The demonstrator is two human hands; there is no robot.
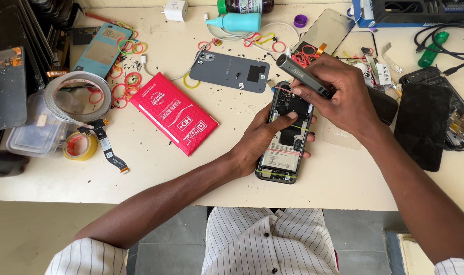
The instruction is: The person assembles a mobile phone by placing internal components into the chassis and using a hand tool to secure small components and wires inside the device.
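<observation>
An opened phone (pixel 285 153) lies on the cream table (pixel 191 173) with its back off, its battery and boards showing and rubber bands stretched across it. My left hand (pixel 262 137) grips the phone from the left, thumb pressed on its middle. My right hand (pixel 344 97) holds a grey pen-shaped electric screwdriver (pixel 300 75), tilted, its tip down at the phone's upper part. A grey back cover (pixel 229 70) lies just left of the screwdriver's top end.
A red flat packet (pixel 173 112) lies to the left, near tape rolls (pixel 79 119) and loose rubber bands (pixel 127 76). Dark phone screens (pixel 423 125) lie to the right. A teal bottle (pixel 237 21), a charger plug (pixel 175 10) and cables sit at the back.
</observation>
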